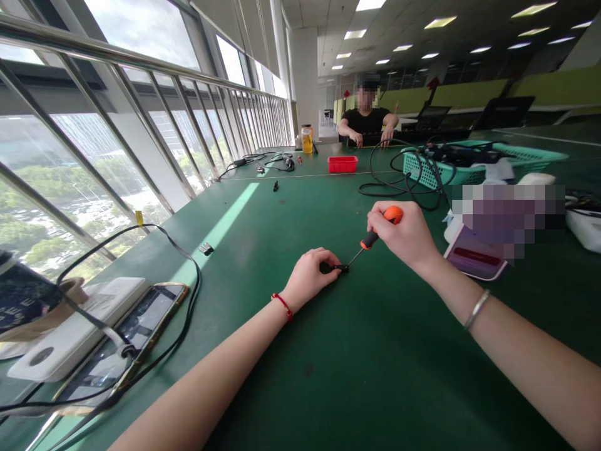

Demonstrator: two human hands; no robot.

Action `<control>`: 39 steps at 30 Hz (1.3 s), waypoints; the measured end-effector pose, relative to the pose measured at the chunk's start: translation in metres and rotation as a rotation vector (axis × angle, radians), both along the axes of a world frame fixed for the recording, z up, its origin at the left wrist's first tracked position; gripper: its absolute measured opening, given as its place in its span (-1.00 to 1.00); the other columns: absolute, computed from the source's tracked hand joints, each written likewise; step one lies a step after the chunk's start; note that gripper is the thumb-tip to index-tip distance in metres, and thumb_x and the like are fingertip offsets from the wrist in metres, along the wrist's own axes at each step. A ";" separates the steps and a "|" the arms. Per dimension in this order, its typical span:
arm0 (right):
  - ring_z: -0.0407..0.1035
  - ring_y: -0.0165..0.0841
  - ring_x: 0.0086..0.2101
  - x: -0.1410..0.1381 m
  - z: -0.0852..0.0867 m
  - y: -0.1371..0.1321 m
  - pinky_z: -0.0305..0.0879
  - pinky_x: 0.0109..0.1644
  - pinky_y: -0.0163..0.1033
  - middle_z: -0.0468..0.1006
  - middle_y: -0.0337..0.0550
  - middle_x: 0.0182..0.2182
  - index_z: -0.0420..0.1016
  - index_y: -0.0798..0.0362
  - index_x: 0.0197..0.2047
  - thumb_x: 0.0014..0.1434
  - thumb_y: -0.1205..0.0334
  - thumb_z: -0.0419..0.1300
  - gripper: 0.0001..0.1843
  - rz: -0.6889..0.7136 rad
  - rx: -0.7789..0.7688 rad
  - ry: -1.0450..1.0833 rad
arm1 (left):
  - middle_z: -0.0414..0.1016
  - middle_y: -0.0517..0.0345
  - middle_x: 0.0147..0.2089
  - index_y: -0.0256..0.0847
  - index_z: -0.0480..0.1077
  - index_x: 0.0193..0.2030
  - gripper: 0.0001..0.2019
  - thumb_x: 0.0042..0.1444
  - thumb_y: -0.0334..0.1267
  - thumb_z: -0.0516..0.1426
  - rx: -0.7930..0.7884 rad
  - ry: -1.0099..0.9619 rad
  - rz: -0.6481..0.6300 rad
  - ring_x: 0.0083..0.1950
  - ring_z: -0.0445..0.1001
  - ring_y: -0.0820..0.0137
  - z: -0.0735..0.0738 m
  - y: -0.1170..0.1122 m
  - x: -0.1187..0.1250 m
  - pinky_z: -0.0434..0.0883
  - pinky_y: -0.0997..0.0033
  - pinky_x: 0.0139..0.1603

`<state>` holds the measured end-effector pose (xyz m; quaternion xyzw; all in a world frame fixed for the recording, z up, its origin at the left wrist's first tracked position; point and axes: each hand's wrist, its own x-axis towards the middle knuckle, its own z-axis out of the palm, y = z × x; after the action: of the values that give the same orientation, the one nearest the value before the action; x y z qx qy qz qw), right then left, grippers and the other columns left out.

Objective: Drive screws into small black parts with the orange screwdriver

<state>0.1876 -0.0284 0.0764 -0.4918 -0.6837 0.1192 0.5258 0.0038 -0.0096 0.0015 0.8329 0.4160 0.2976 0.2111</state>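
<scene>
On the green tabletop (300,351), my left hand (313,273) pinches a small black part (328,268) low against the surface; its exact kind is unclear and my fingers cover some of it. My right hand (406,232) is wrapped round a screwdriver (370,240) with an orange and black handle. Its thin metal shaft slants down to the left, and the tip meets the right end of the black part or lies right beside it.
A red tray (342,164) stands ahead, left of a teal basket (469,169) of cables. A purple-screened device (479,250) lies right. At left are a white power strip (84,326), a phone (136,338) and a looping cable. A person (369,122) sits opposite.
</scene>
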 end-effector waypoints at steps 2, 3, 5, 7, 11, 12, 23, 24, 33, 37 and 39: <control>0.19 -0.44 -0.56 -0.001 0.000 -0.001 0.04 -0.45 -0.30 0.31 -0.25 -0.67 0.24 0.06 -0.68 -0.02 0.31 0.05 -0.76 0.006 0.015 -0.016 | 0.49 0.14 -0.31 -0.22 0.47 -0.35 -0.94 0.00 -0.36 0.17 -0.001 -0.004 -0.002 -0.24 0.43 0.38 0.000 0.000 0.000 0.38 0.39 -0.16; 0.19 -0.44 -0.56 -0.001 0.000 -0.001 0.04 -0.46 -0.29 0.31 -0.25 -0.67 0.24 0.06 -0.68 -0.01 0.31 0.05 -0.76 0.015 0.023 -0.028 | 0.49 0.14 -0.30 -0.22 0.47 -0.35 -0.94 0.00 -0.36 0.17 -0.001 -0.005 -0.003 -0.23 0.43 0.38 -0.001 0.000 0.000 0.37 0.39 -0.16; 0.18 -0.44 -0.57 -0.002 0.000 -0.003 0.02 -0.46 -0.28 0.30 -0.25 -0.68 0.24 0.06 -0.68 0.00 0.31 0.05 -0.75 0.040 0.042 -0.058 | 0.49 0.14 -0.30 -0.22 0.47 -0.35 -0.94 0.00 -0.36 0.17 -0.001 -0.006 -0.005 -0.23 0.43 0.38 -0.001 0.001 -0.001 0.38 0.39 -0.15; 0.17 -0.45 -0.58 -0.003 0.000 -0.005 0.02 -0.46 -0.28 0.29 -0.26 -0.68 0.23 0.06 -0.68 0.01 0.30 0.05 -0.74 0.059 0.066 -0.084 | 0.49 0.14 -0.29 -0.22 0.46 -0.36 -0.95 0.01 -0.35 0.17 0.000 -0.009 -0.010 -0.22 0.43 0.37 -0.002 0.002 -0.001 0.37 0.39 -0.14; 0.15 -0.46 -0.61 -0.004 0.001 -0.007 0.01 -0.48 -0.28 0.27 -0.26 -0.71 0.22 0.05 -0.69 0.02 0.28 0.05 -0.72 0.077 0.110 -0.121 | 0.49 0.14 -0.29 -0.22 0.46 -0.36 -0.95 0.01 -0.34 0.17 -0.002 -0.015 -0.012 -0.22 0.43 0.38 -0.002 0.003 -0.002 0.37 0.38 -0.14; 0.15 -0.46 -0.61 -0.004 0.001 -0.007 0.02 -0.48 -0.28 0.27 -0.26 -0.71 0.22 0.05 -0.69 0.02 0.28 0.05 -0.72 0.075 0.118 -0.124 | 0.49 0.14 -0.29 -0.22 0.46 -0.35 -0.95 0.01 -0.34 0.17 -0.001 -0.015 -0.013 -0.22 0.43 0.38 -0.002 0.003 -0.002 0.37 0.38 -0.14; 0.19 -0.42 -0.59 -0.006 0.004 -0.012 0.07 -0.47 -0.27 0.31 -0.24 -0.69 0.21 0.03 -0.68 0.00 0.28 0.04 -0.74 0.019 0.074 -0.134 | 0.49 0.14 -0.29 -0.21 0.47 -0.34 -0.92 0.00 -0.34 0.17 -0.014 -0.009 -0.008 -0.22 0.45 0.37 -0.001 0.002 -0.002 0.39 0.38 -0.15; 0.18 -0.42 -0.59 -0.007 0.004 -0.012 0.06 -0.47 -0.27 0.30 -0.24 -0.70 0.20 0.03 -0.69 0.00 0.28 0.04 -0.74 0.018 0.074 -0.132 | 0.49 0.14 -0.29 -0.21 0.48 -0.34 -0.92 0.00 -0.34 0.17 -0.015 -0.009 -0.009 -0.22 0.45 0.37 -0.002 0.002 -0.002 0.39 0.39 -0.15; 0.17 -0.43 -0.60 -0.006 0.003 -0.011 0.05 -0.47 -0.27 0.28 -0.25 -0.70 0.18 0.03 -0.70 -0.03 0.28 0.04 -0.75 0.026 0.075 -0.133 | 0.49 0.14 -0.29 -0.22 0.48 -0.35 -0.93 0.00 -0.34 0.17 -0.002 -0.007 -0.006 -0.23 0.45 0.38 -0.003 0.002 -0.001 0.39 0.39 -0.15; 0.17 -0.42 -0.60 -0.006 0.004 -0.011 0.05 -0.48 -0.27 0.28 -0.25 -0.71 0.19 0.03 -0.70 -0.03 0.28 0.03 -0.75 0.014 0.078 -0.125 | 0.50 0.14 -0.29 -0.23 0.47 -0.35 -0.93 0.00 -0.34 0.17 -0.016 -0.012 -0.003 -0.22 0.44 0.37 -0.001 0.001 -0.001 0.38 0.38 -0.14; 0.17 -0.42 -0.60 -0.006 0.004 -0.012 0.05 -0.48 -0.27 0.28 -0.25 -0.70 0.19 0.03 -0.70 -0.02 0.27 0.03 -0.74 0.019 0.072 -0.128 | 0.50 0.13 -0.29 -0.22 0.47 -0.35 -0.93 0.00 -0.34 0.17 -0.019 -0.013 -0.004 -0.22 0.44 0.37 -0.001 0.001 -0.002 0.38 0.38 -0.14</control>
<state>0.1815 -0.0405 0.0809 -0.4728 -0.7244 0.0676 0.4971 0.0023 -0.0083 0.0006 0.8298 0.4157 0.2985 0.2224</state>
